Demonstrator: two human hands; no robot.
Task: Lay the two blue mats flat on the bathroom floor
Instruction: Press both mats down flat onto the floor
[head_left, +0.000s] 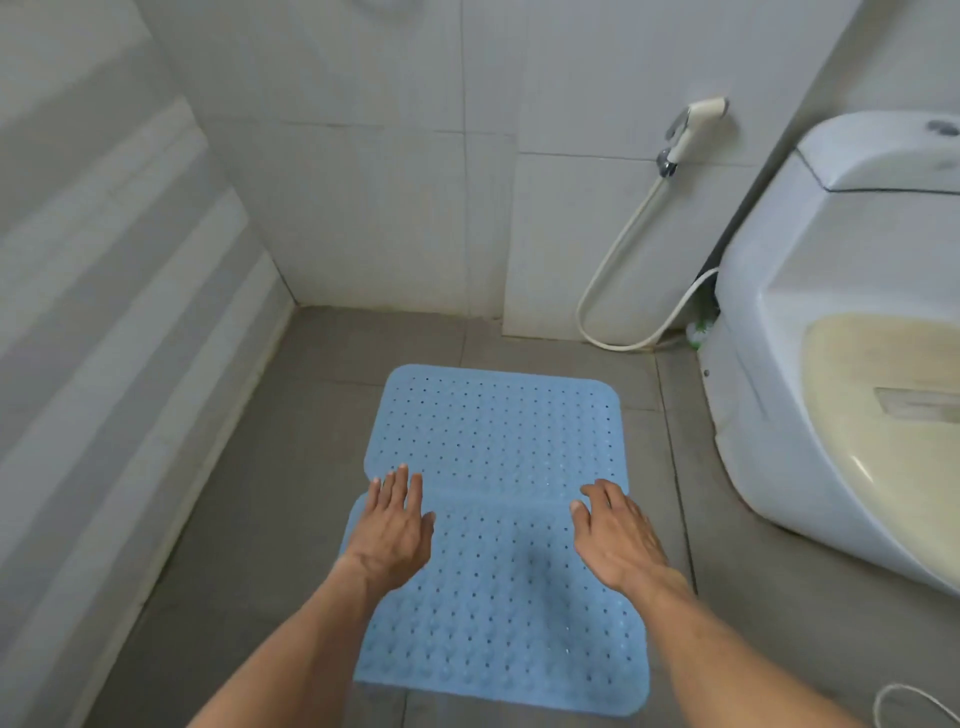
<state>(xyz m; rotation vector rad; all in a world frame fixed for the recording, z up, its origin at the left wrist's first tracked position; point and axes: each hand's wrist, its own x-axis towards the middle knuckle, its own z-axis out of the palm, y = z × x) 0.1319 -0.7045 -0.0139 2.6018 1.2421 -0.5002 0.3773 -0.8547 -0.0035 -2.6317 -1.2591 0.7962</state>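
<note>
Two blue mats are lying flat on the grey tiled floor (260, 519) in the middle of the frame, far mat (493, 426) touching near mat (498, 613). The left hand (389, 535) and right hand (618, 540), fingers straight, are resting where they meet. The mats are rubbery, with rounded corners and many small holes.

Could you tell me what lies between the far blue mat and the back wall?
In the head view, only bare grey floor tile lies between the far blue mat and the back wall.
</note>
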